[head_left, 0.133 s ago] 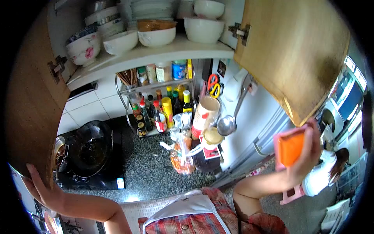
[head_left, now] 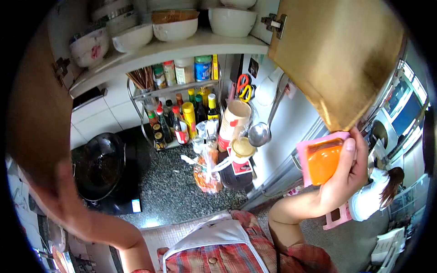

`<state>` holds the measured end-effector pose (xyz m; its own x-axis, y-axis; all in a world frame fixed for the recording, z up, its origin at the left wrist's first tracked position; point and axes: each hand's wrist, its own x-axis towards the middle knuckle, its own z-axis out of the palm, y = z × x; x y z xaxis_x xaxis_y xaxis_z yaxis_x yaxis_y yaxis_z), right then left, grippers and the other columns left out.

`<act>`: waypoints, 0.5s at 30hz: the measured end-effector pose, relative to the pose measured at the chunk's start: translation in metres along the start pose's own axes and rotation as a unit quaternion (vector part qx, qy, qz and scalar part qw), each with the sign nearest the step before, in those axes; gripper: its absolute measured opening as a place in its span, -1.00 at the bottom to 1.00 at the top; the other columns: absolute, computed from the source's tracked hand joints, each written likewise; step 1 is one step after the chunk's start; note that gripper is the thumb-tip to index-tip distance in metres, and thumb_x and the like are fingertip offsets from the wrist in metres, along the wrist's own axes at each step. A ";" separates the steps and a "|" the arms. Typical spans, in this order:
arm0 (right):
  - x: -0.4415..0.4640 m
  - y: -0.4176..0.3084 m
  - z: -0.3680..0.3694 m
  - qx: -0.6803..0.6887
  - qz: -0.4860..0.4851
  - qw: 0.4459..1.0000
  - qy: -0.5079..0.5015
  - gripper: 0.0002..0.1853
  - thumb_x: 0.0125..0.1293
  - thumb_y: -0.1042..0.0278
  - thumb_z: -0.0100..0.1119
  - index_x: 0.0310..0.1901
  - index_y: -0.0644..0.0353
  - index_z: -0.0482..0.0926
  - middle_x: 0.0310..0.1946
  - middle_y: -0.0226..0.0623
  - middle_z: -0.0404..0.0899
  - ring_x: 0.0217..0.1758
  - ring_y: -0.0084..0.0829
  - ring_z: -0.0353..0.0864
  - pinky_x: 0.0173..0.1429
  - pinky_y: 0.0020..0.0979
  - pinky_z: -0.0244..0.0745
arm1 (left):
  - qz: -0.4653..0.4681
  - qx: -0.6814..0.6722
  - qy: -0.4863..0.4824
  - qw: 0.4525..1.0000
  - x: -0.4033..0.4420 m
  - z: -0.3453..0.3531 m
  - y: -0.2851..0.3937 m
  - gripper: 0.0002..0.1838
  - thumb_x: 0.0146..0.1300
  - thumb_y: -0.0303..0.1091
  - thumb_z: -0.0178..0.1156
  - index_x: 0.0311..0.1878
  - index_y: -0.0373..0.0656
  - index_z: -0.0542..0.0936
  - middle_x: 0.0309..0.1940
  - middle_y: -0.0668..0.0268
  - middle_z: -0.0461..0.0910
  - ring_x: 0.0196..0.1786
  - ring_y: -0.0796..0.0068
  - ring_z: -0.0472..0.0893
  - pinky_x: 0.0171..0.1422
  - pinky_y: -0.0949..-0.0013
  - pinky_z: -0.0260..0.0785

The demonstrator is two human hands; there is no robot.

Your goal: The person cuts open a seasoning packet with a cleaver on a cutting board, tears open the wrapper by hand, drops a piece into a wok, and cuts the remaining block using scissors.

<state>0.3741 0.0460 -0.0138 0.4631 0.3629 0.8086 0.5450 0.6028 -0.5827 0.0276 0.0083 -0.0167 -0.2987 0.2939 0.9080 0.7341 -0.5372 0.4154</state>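
Note:
My left hand (head_left: 63,200) is blurred at the lower edge of the left cabinet door (head_left: 34,104), fingers stretched upward along the wood. Whether it presses on the door I cannot tell. Raised on the right, my right hand (head_left: 348,175) grips an orange and pink block (head_left: 324,164), glossy orange on the face towards me with a flat pink layer behind. Its thumb lies over the orange face. The block's top is right at the lower corner of the right cabinet door (head_left: 341,59), which stands open.
White bowls (head_left: 175,29) fill the shelf above. Below are a rack of bottles (head_left: 189,120), a black wok (head_left: 100,168) on the stove, a bagged food item (head_left: 208,175) and a hanging ladle (head_left: 260,134). Another person (head_left: 373,195) is at the far right, beside a pink stool (head_left: 337,217).
My left hand has moved right and up along the left door. The orange and pink block has tilted in my right hand, showing more of its orange face. The whole view has shifted slightly.

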 end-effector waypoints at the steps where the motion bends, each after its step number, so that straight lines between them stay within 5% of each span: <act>1: -0.002 -0.004 0.003 0.011 -0.009 0.999 -0.032 -0.70 0.29 0.26 -0.03 -0.15 0.38 0.49 -0.39 -0.24 0.49 -0.37 -0.52 0.44 -0.24 -0.49 0.41 | 0.042 -0.019 -0.025 0.999 0.005 0.021 0.006 -0.10 0.03 -0.45 0.21 0.41 -0.11 -0.08 0.36 0.04 -0.01 0.41 0.05 -0.03 0.46 0.04 -0.23; 3: -0.011 -0.009 0.011 0.071 0.055 0.994 -0.065 -0.70 0.18 0.30 0.12 -0.11 0.31 0.49 -0.30 -0.25 0.45 -0.34 -0.56 0.41 -0.25 -0.46 0.39 | 0.161 0.035 -0.095 0.982 0.021 0.074 0.014 0.03 -0.06 -0.44 0.30 0.42 -0.03 -0.14 0.42 0.10 -0.15 0.45 0.11 -0.17 0.46 0.05 -0.26; 4: -0.004 -0.014 0.042 0.051 -0.106 0.991 -0.071 -0.67 0.10 0.34 0.20 -0.09 0.26 0.50 -0.25 -0.27 0.42 -0.35 -0.56 0.42 -0.26 -0.48 0.39 | 0.203 0.244 -0.024 0.948 0.027 0.109 0.018 0.03 -0.11 -0.55 0.12 0.43 -0.06 -0.23 0.39 -0.08 -0.21 0.44 -0.04 -0.12 0.45 -0.01 -0.21; 5: -0.004 -0.020 0.062 0.028 -0.190 0.978 -0.078 -0.63 0.03 0.36 0.26 -0.07 0.21 0.51 -0.22 -0.29 0.40 -0.37 -0.56 0.42 -0.29 -0.50 0.39 | 0.236 0.258 -0.008 0.937 0.033 0.126 0.008 0.05 -0.11 -0.42 0.30 0.42 -0.09 -0.15 0.41 0.00 -0.20 0.46 0.05 -0.19 0.47 0.01 -0.32; 8: -0.007 -0.030 0.109 -0.022 -0.329 0.941 -0.079 -0.54 -0.09 0.41 0.34 -0.05 0.11 0.53 -0.20 -0.33 0.33 -0.42 -0.50 0.44 -0.40 -0.51 0.41 | 0.268 0.310 -0.008 0.912 0.042 0.118 -0.006 0.02 -0.11 -0.28 0.35 0.40 -0.09 -0.03 0.38 -0.01 -0.04 0.45 0.10 -0.13 0.47 -0.01 -0.34; 10: -0.006 -0.030 0.135 -0.052 -0.346 0.934 -0.072 -0.58 -0.06 0.42 0.31 -0.07 0.11 0.54 -0.20 -0.32 0.33 -0.41 -0.45 0.47 -0.46 -0.46 0.44 | 0.247 0.409 -0.096 0.873 0.055 0.106 -0.016 0.15 -0.19 -0.01 0.36 0.38 -0.26 -0.08 0.40 -0.06 -0.19 0.45 -0.04 -0.26 0.36 -0.30 -0.59; 13: 0.005 -0.013 0.137 -0.068 -0.367 0.927 -0.034 -0.67 -0.04 0.44 0.27 -0.17 0.17 0.51 -0.26 -0.31 0.36 -0.54 -0.50 0.52 -0.52 -0.45 0.45 | 0.319 0.379 -0.102 0.863 0.064 0.109 -0.019 0.15 -0.27 0.01 0.40 0.35 -0.31 0.02 0.37 -0.17 -0.15 0.45 -0.06 -0.18 0.37 -0.30 -0.55; 14: 0.003 0.000 0.135 -0.043 -0.332 0.941 -0.041 -0.72 -0.02 0.43 0.27 -0.21 0.17 0.54 -0.26 -0.35 0.37 -0.53 -0.49 0.52 -0.49 -0.45 0.46 | 0.271 0.388 -0.109 0.874 0.058 0.104 -0.013 0.18 -0.36 0.05 0.43 0.33 -0.31 0.08 0.35 -0.22 -0.12 0.44 -0.08 -0.17 0.36 -0.32 -0.54; 15: -0.001 -0.002 0.135 -0.058 -0.335 0.940 -0.034 -0.73 0.00 0.43 0.27 -0.20 0.16 0.54 -0.25 -0.34 0.37 -0.47 -0.48 0.58 -0.45 -0.45 0.48 | 0.301 0.373 -0.138 0.867 0.066 0.102 -0.017 0.20 -0.45 0.06 0.45 0.34 -0.20 0.10 0.37 -0.12 -0.08 0.45 -0.04 -0.16 0.36 -0.35 -0.53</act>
<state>0.2781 0.1398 -0.0025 -0.0556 -0.0234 0.9982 0.7732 0.6315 0.0579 0.0581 0.1175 0.0308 0.3562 0.3717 0.8573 0.9273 -0.0276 -0.3733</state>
